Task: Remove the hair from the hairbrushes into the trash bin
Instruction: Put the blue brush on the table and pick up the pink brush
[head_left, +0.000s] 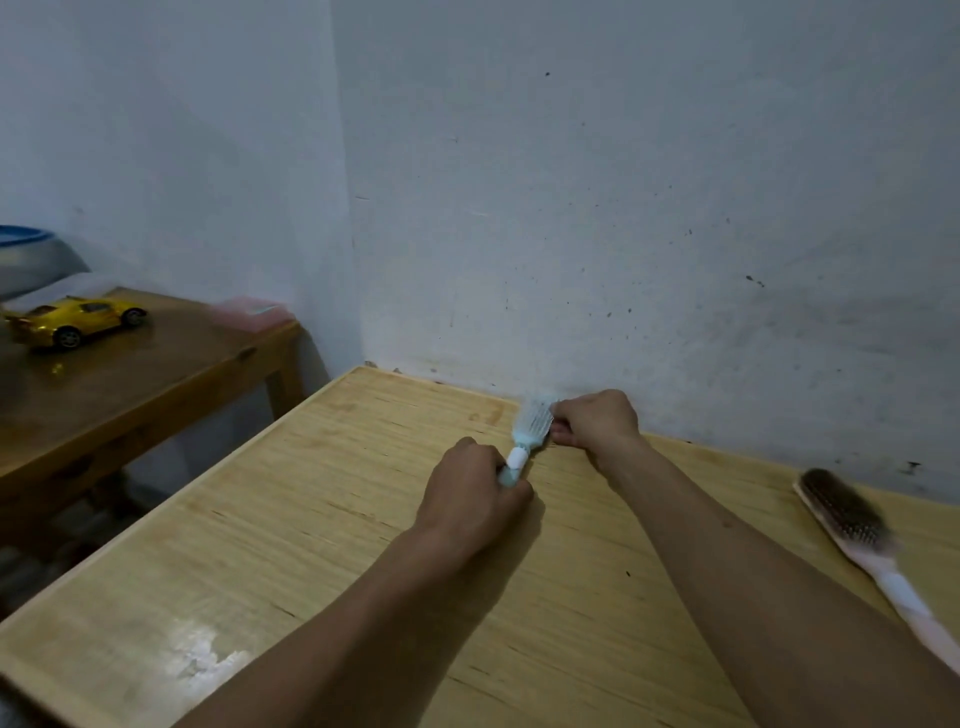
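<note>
A small light-blue hairbrush (529, 426) with a white collar is held over the far part of the light wooden table (291, 509). My left hand (470, 496) is closed around its handle. My right hand (597, 420) is at the bristle head, its fingers pinched against the right side of the bristles; whether hair lies between the fingers is too small to tell. A pink hairbrush (857, 525) matted with dark hair lies on the table at the right edge. No trash bin shows in this view.
The table stands in a corner against a marked white wall (623, 208). To the left is a darker wooden table (156, 374) with a yellow toy car (78, 319), a pink item (254, 312) and a grey bowl with a blue rim (31, 254).
</note>
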